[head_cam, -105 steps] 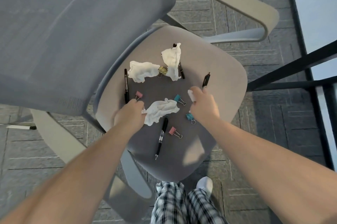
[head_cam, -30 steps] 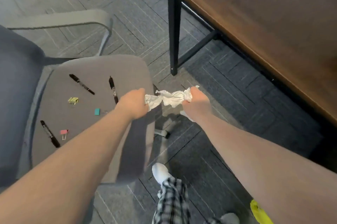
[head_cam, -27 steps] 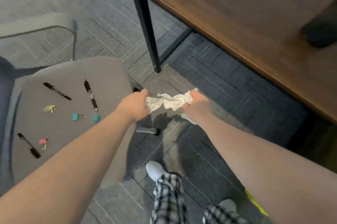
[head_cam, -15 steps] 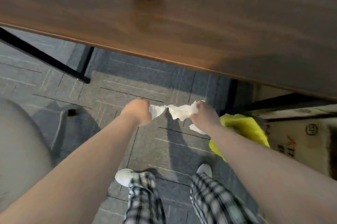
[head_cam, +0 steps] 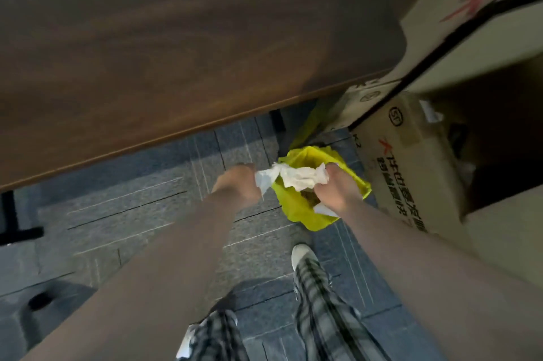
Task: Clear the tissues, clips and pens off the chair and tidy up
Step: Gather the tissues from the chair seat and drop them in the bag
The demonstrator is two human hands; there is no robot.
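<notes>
My left hand (head_cam: 237,183) and right hand (head_cam: 338,188) are both clenched on the crumpled tissues (head_cam: 295,177), which stretch between them right above the open yellow bag (head_cam: 296,213). That bag sits on grey carpet tiles (head_cam: 147,205), beside a printed cardboard box (head_cam: 411,172) and just past the edge of a dark wooden table (head_cam: 176,37). My checked trousers (head_cam: 323,316) show nearer than the bag.

We count two hands, the left hand (head_cam: 236,183) and right hand (head_cam: 338,188), with one bunch of crumpled tissues (head_cam: 296,177) pinched between their fingers. Below the fingers sits one yellow bag (head_cam: 299,211); just beyond them stand two cardboard boxes (head_cam: 411,172).
</notes>
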